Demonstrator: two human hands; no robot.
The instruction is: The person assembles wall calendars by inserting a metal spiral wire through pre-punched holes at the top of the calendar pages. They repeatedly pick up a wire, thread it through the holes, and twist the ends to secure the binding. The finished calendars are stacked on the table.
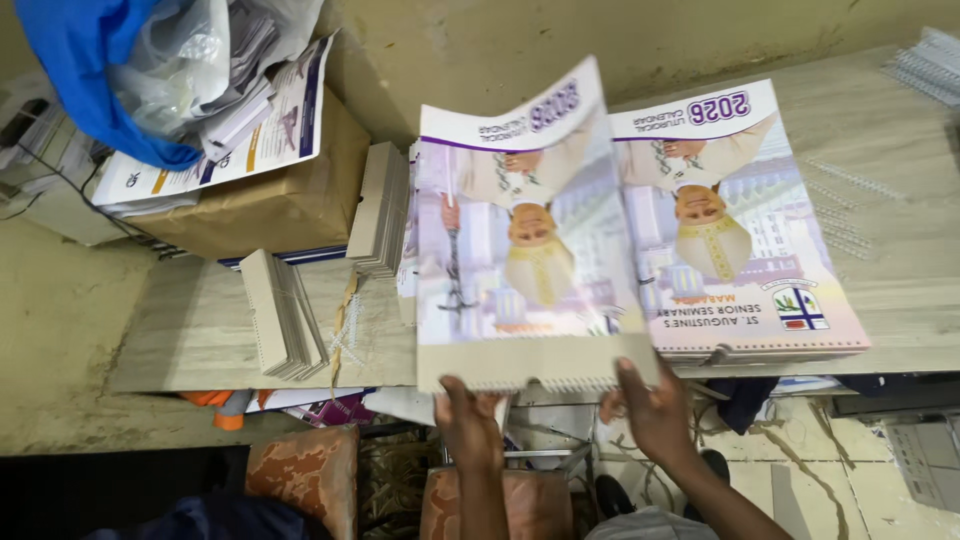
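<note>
holding a printed wall calendar [525, 230] by its punched lower edge, both hands lift it just above the pale wooden surface [200, 330], its top sheet curling upward. the left hand [468, 425] pinches the edge from below near the left corner, fingers closed on the cardboard backing; the right hand [650, 410] does the same near the right corner, thumb on top. the step looks like carrying one collated calendar between piles. just beside it on the right lies a stack of matching calendars [740, 220], and squaring the held one with that stack would call for a level, even grip. to the left sit bundles of grey backing boards [285, 315] and a brown paper parcel [270, 200] under loose leaflets.
</note>
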